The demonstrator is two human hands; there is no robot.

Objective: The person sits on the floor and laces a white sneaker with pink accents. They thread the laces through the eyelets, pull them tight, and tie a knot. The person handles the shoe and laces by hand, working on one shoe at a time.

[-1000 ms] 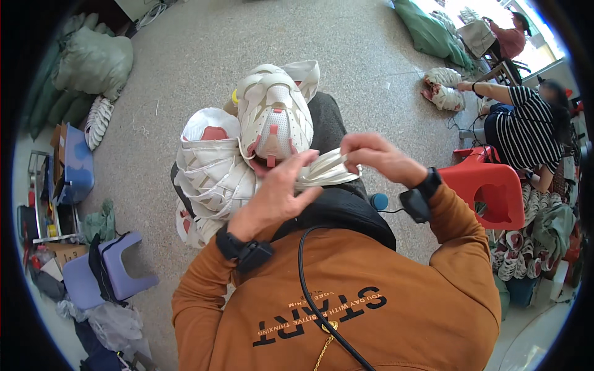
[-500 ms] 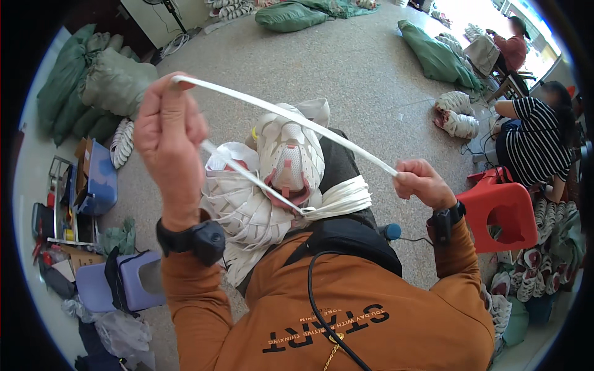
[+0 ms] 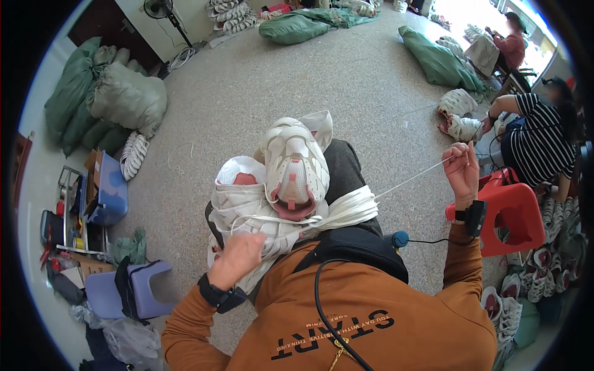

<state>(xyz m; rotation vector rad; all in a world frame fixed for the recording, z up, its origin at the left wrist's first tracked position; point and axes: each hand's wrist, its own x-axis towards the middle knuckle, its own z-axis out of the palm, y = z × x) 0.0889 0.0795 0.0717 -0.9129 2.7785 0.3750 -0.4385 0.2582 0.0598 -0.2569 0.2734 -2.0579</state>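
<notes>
White laces (image 3: 351,209) lie in a big bunch across the person's dark trousers (image 3: 346,167), just above a black waist bag (image 3: 352,247). One thin lace (image 3: 411,178) goes in a straight line from the bunch up to the right hand (image 3: 461,176). That hand is out to the side, and its fingers are pinched tight on the lace. The left hand (image 3: 238,255) is low over a pile of white shoe tops (image 3: 238,201). It is blurry, so I cannot tell if its fingers are apart or together. A white shoe (image 3: 297,164) with pink inside sits beside the pile, with its opening facing the person. A red stool (image 3: 526,193) stands near the right arm. A purple stool (image 3: 102,297) and a blue box (image 3: 112,191) are over on the left. Off to the right, someone in a stripy top (image 3: 538,142) sits near more white shoe parts (image 3: 461,127).
</notes>
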